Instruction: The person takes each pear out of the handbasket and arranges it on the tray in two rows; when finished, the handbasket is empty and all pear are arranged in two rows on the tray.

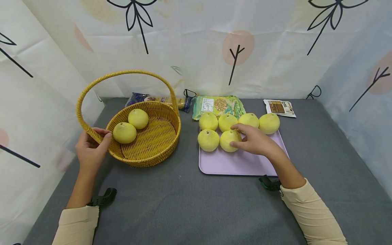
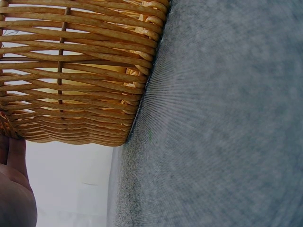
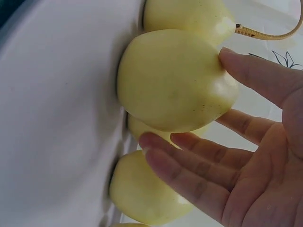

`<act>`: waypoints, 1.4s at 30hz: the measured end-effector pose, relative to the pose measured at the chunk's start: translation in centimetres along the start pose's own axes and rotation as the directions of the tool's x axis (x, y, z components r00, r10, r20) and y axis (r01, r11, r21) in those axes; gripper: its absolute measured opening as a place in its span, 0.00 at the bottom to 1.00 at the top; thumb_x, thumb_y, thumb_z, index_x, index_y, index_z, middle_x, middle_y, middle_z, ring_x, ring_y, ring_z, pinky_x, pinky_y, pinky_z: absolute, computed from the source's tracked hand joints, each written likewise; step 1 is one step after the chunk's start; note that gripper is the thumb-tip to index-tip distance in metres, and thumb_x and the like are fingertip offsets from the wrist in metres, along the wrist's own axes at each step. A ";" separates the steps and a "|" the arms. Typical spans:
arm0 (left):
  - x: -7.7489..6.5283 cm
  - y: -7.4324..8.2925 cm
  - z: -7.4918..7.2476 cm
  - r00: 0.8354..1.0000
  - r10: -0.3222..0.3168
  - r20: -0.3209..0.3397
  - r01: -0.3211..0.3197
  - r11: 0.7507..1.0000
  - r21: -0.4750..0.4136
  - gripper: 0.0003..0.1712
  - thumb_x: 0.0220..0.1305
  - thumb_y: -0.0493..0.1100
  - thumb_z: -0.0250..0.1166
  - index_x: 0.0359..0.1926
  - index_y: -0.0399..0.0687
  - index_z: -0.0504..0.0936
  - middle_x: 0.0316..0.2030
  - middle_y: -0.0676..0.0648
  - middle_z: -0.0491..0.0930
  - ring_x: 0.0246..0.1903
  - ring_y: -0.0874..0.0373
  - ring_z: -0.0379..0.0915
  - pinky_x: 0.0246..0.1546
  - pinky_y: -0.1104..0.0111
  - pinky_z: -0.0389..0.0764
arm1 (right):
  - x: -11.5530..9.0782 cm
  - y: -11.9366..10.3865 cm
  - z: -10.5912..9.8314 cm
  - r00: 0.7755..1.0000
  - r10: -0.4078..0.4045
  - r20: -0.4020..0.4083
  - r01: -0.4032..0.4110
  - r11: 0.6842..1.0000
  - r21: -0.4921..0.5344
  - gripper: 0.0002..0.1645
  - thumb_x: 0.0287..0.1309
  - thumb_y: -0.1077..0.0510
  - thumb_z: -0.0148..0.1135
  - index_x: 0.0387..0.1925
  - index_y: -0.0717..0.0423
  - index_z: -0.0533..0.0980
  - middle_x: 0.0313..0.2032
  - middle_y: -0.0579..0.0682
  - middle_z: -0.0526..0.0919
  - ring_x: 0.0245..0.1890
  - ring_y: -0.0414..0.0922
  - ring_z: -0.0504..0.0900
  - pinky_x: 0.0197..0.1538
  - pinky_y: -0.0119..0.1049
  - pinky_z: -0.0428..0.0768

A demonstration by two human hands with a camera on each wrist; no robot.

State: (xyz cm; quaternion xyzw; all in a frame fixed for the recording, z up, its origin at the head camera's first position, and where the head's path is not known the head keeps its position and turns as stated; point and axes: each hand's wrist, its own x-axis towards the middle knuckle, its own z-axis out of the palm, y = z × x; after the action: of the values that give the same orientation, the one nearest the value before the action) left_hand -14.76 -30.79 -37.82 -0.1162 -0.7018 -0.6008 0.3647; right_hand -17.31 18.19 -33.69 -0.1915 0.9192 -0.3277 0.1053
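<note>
My left hand (image 1: 92, 148) grips the golden wicker basket (image 1: 153, 146) at its left side, where the tall handle meets the rim. Two round yellow-green fruits, like small pomelos, lie in the basket's left half. In the left wrist view the woven wall (image 2: 71, 90) fills the upper left, and only part of the hand shows. My right hand (image 1: 257, 140) is spread around the front right pomelo-like fruit (image 1: 228, 141), which sits on the lilac tray (image 1: 235, 166). In the right wrist view, the thumb tip is right at this fruit (image 3: 173, 80), with the fingers extended along its other side.
Several more such fruits, including one at the tray's back right (image 1: 269, 123), share the tray. Behind stand a green packet (image 1: 217, 106), a blue and yellow packet (image 1: 159, 99) and a small white and brown packet (image 1: 279, 108). A patterned cloth (image 1: 196, 44) hangs behind the grey table (image 1: 177, 207).
</note>
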 end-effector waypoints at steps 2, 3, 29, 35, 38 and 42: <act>0.0 0.0 0.0 1.000 0.004 0.004 -0.004 1.000 0.004 0.14 0.57 0.23 0.66 0.41 0.15 0.74 0.34 0.39 0.82 0.29 0.59 0.78 0.28 0.78 0.78 | 0.1 -0.1 0.0 1.000 -0.013 -0.009 0.013 1.000 -0.008 0.33 0.63 0.54 0.68 0.64 0.66 0.70 0.60 0.65 0.75 0.55 0.61 0.79 0.55 0.56 0.78; 0.0 0.0 -0.1 1.000 0.006 0.006 -0.006 1.000 0.007 0.14 0.57 0.23 0.65 0.41 0.15 0.74 0.34 0.39 0.82 0.29 0.59 0.78 0.28 0.78 0.78 | 0.1 -0.2 -0.1 1.000 -0.017 -0.016 0.017 1.000 -0.012 0.33 0.63 0.54 0.68 0.64 0.66 0.70 0.60 0.65 0.75 0.56 0.61 0.78 0.56 0.56 0.77; -0.1 -0.2 -0.1 1.000 -0.011 0.010 0.011 1.000 -0.004 0.14 0.57 0.23 0.65 0.41 0.14 0.74 0.34 0.39 0.83 0.29 0.60 0.79 0.29 0.79 0.79 | 11.4 -13.4 2.1 0.967 -0.215 0.137 0.230 0.967 -0.107 0.33 0.66 0.45 0.64 0.67 0.53 0.70 0.63 0.52 0.74 0.63 0.48 0.72 0.61 0.45 0.72; -0.2 -0.2 0.0 1.000 0.014 0.011 -0.014 0.999 -0.033 0.14 0.56 0.22 0.65 0.41 0.13 0.73 0.34 0.38 0.83 0.30 0.59 0.79 0.29 0.78 0.79 | 14.8 -16.4 3.6 0.965 -0.172 0.196 0.206 0.964 -0.168 0.32 0.68 0.44 0.62 0.67 0.51 0.69 0.62 0.52 0.75 0.61 0.48 0.73 0.58 0.43 0.74; -0.1 -0.2 0.0 1.000 0.019 0.011 -0.018 0.998 -0.058 0.14 0.56 0.21 0.65 0.41 0.13 0.73 0.34 0.38 0.83 0.31 0.58 0.80 0.30 0.78 0.79 | 16.2 -17.5 4.7 0.957 -0.161 0.241 0.221 0.943 -0.247 0.33 0.69 0.44 0.60 0.70 0.51 0.67 0.65 0.49 0.73 0.62 0.46 0.73 0.59 0.41 0.74; -0.1 -0.3 0.0 1.000 0.015 0.009 -0.014 0.995 -0.104 0.14 0.55 0.21 0.64 0.41 0.13 0.73 0.35 0.36 0.83 0.32 0.57 0.81 0.31 0.77 0.80 | 17.7 -18.6 6.5 0.934 -0.213 0.288 0.290 0.921 -0.260 0.33 0.70 0.48 0.60 0.71 0.53 0.65 0.66 0.50 0.71 0.61 0.45 0.73 0.58 0.38 0.74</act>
State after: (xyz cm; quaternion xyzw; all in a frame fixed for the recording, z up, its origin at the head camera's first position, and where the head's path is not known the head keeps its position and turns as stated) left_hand -14.89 -30.85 -38.10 -0.1431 -0.6706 -0.6332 0.3590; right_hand -25.98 -6.12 -27.93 -0.3629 0.9043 -0.1687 0.1485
